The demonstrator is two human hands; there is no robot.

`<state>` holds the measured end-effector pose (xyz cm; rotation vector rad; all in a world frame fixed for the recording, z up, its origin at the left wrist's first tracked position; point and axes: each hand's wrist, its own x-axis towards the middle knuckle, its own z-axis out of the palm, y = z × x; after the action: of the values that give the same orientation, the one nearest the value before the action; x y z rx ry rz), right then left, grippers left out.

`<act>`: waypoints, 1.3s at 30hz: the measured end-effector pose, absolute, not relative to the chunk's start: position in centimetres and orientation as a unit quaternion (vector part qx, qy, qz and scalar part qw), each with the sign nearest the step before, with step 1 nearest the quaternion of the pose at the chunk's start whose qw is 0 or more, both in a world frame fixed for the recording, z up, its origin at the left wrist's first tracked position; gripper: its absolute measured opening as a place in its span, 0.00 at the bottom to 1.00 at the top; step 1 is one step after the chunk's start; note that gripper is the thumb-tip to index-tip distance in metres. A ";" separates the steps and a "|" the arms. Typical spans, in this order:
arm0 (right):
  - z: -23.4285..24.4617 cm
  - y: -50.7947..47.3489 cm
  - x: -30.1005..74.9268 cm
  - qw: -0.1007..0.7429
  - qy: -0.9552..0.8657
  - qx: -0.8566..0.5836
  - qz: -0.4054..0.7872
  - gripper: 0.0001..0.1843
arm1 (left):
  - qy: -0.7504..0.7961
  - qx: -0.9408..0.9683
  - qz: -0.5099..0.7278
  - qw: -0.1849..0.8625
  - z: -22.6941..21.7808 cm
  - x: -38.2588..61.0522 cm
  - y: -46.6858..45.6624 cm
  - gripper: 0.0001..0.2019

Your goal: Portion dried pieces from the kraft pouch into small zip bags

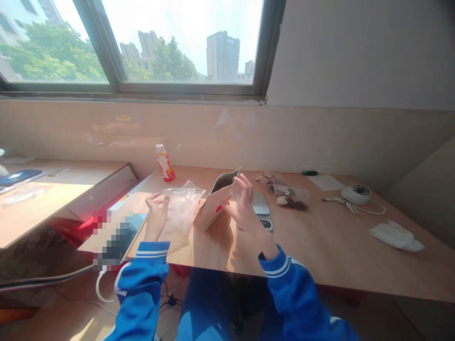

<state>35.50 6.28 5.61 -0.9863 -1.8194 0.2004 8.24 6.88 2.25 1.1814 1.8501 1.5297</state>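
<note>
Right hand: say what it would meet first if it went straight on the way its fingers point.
The right hand would most likely meet the open brown paper bag with red print, near its mouth; it looks very close or already touching, but depth leaves that unclear.

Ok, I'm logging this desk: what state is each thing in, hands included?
Paper bag: tilted, mouth open
Clear plastic bag: lying crumpled
Left hand: at the clear plastic bag, grip unclear
Right hand: at the paper bag, grip unclear
Bottle: upright, capped
Clear pouch: lying, pieces inside
Silver-topped device: flat, partly hidden
Dome camera: resting, uncovered
White bundle: crumpled
White sheet: flat
Green tool: lying down
</note>
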 end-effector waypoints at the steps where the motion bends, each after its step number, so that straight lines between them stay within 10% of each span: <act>1: 5.3 6.0 35.4 0.508 -0.751 -0.408 0.104 0.37 | 0.683 0.452 0.534 0.212 2.4 8.4 7.5 0.25; 16: 2.9 5.2 34.5 0.497 -0.729 -0.432 0.187 0.40 | 0.727 0.655 0.206 0.006 0.8 10.3 13.7 0.14; 22: -1.3 5.6 32.5 0.470 -0.754 -0.428 0.166 0.44 | 0.742 0.632 0.225 -0.012 -3.8 10.3 12.9 0.17; 33: -6.5 4.2 29.8 0.407 -0.778 -0.434 0.201 0.48 | 0.791 0.437 0.401 -0.148 2.3 6.7 5.5 0.23; 39: -6.7 4.3 29.9 0.397 -0.783 -0.440 0.189 0.48 | 0.906 0.350 0.235 0.025 0.3 0.9 2.9 0.48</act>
<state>29.90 4.29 -6.72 -1.1133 -1.9835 0.4779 0.92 2.88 0.30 1.0827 2.8020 0.7273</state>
